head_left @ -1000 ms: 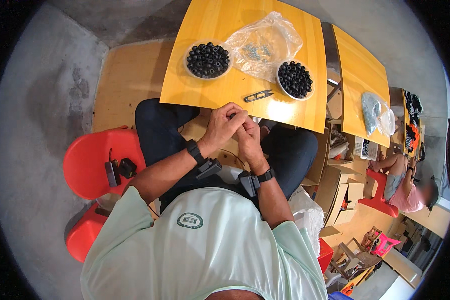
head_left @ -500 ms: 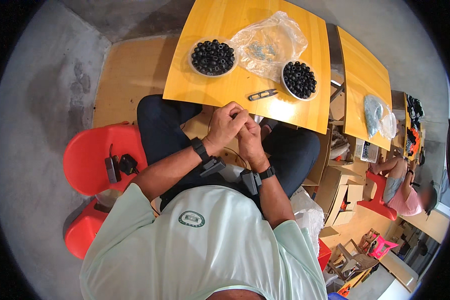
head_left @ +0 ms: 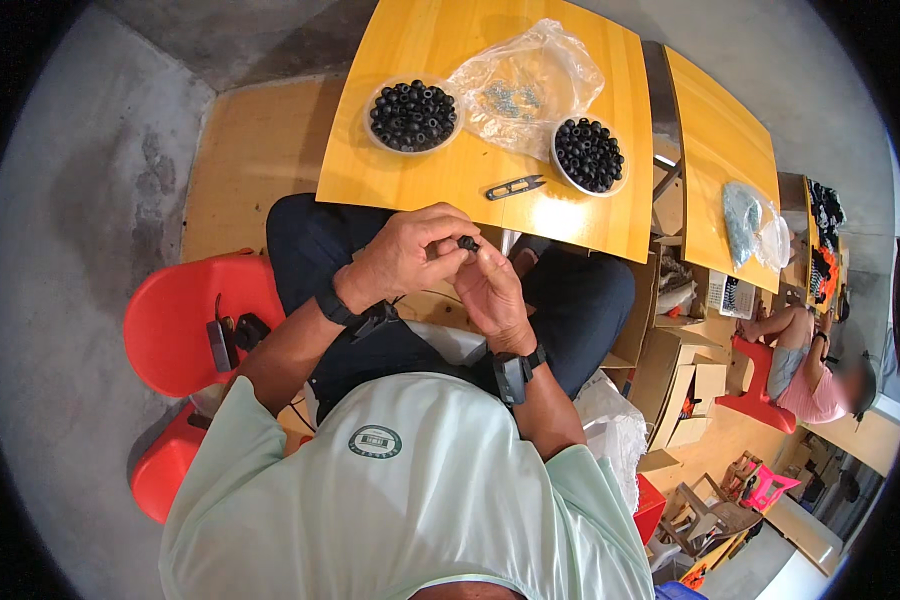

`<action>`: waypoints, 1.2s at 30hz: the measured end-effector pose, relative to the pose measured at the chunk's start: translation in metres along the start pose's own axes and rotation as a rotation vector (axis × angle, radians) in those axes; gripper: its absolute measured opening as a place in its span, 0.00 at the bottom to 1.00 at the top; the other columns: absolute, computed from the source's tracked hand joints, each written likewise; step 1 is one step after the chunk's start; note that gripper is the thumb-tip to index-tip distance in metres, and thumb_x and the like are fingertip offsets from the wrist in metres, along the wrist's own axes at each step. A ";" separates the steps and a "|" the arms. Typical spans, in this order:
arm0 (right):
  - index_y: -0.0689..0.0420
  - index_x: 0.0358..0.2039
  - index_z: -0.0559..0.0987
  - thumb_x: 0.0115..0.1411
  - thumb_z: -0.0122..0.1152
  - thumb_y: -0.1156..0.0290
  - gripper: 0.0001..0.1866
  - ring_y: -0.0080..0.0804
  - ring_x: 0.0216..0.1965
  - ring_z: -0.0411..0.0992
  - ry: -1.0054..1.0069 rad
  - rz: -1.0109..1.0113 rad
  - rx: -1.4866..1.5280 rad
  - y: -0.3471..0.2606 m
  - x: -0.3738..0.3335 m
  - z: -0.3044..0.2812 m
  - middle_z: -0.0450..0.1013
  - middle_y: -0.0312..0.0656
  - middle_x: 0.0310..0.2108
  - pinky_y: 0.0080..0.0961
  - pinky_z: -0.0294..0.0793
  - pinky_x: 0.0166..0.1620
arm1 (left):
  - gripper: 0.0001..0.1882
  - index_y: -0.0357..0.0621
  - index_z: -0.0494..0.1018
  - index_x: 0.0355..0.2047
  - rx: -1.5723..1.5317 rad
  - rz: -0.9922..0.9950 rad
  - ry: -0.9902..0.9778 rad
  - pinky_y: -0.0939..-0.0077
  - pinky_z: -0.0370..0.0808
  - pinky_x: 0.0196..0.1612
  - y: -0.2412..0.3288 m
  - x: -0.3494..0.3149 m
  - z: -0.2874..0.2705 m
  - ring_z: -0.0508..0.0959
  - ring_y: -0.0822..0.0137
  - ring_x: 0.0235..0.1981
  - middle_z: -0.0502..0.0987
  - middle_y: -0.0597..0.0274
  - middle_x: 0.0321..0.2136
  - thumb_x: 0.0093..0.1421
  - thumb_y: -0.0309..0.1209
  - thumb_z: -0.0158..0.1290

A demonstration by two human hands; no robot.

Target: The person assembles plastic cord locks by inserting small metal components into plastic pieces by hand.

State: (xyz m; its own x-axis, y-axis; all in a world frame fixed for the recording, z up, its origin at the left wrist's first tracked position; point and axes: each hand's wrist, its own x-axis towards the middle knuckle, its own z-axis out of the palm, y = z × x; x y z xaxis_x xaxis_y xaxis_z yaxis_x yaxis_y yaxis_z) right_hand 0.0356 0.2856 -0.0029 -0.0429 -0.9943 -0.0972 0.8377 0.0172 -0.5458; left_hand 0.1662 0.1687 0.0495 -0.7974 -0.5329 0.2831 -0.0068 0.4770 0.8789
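Over my lap, just off the near table edge, a small black bead-like piece (head_left: 468,243) sits between the fingertips of both hands. My left hand (head_left: 410,252) pinches it with thumb and index finger. From the other side my right hand (head_left: 492,288) grips it, fingers curled and palm partly turned up. On the table stand two clear bowls full of black beads with holes, the left bowl (head_left: 372,136) and the right bowl (head_left: 582,188). Thread snips (head_left: 515,187) lie near the table edge. Behind them, a clear plastic bag (head_left: 570,70) holds small silvery bits.
The yellow table (head_left: 400,40) meets my knees. A red chair (head_left: 175,325) with dark devices stands at my left. To the right are a second table (head_left: 715,130) with a bag, cardboard boxes (head_left: 685,400), and a seated person (head_left: 812,385) farther off.
My hands have turned and parted slightly, so the black piece between the fingertips now shows. The left hand has shifted left. The whole view has moved a little.
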 end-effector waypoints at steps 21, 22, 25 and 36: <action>0.63 0.57 0.71 0.68 0.53 0.60 0.23 0.33 0.51 0.73 -0.068 0.128 -0.145 -0.018 -0.008 -0.003 0.73 0.44 0.52 0.33 0.79 0.47 | 0.15 0.39 0.77 0.44 -0.022 -0.006 -0.267 0.69 0.76 0.46 0.010 0.007 -0.013 0.79 0.55 0.44 0.77 0.51 0.46 0.55 0.20 0.55; 0.62 0.57 0.71 0.68 0.53 0.60 0.23 0.33 0.51 0.72 -0.062 0.140 -0.143 -0.017 -0.009 -0.004 0.72 0.44 0.52 0.33 0.80 0.47 | 0.15 0.39 0.77 0.44 -0.019 0.019 -0.277 0.69 0.75 0.47 0.008 0.008 -0.013 0.79 0.55 0.45 0.77 0.51 0.46 0.55 0.20 0.54; 0.62 0.56 0.72 0.68 0.53 0.60 0.22 0.33 0.51 0.72 -0.066 0.146 -0.128 -0.014 -0.010 -0.007 0.71 0.43 0.53 0.34 0.80 0.47 | 0.13 0.39 0.77 0.43 -0.020 0.040 -0.305 0.68 0.75 0.48 0.005 0.009 -0.012 0.78 0.55 0.46 0.76 0.50 0.47 0.56 0.20 0.53; 0.63 0.55 0.72 0.68 0.53 0.60 0.23 0.36 0.49 0.75 -0.034 0.231 -0.144 -0.011 -0.011 -0.005 0.73 0.45 0.50 0.30 0.81 0.44 | 0.08 0.37 0.77 0.34 -0.293 -0.259 -0.438 0.79 0.74 0.41 -0.003 0.013 -0.019 0.76 0.74 0.34 0.77 0.54 0.49 0.55 0.26 0.60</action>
State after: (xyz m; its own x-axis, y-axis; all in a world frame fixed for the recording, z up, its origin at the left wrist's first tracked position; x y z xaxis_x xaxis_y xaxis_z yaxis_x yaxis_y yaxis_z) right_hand 0.0239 0.2968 -0.0004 0.1606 -0.9652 -0.2062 0.7374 0.2562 -0.6250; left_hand 0.1675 0.1467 0.0581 -0.9675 -0.2378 -0.0856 -0.1175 0.1237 0.9853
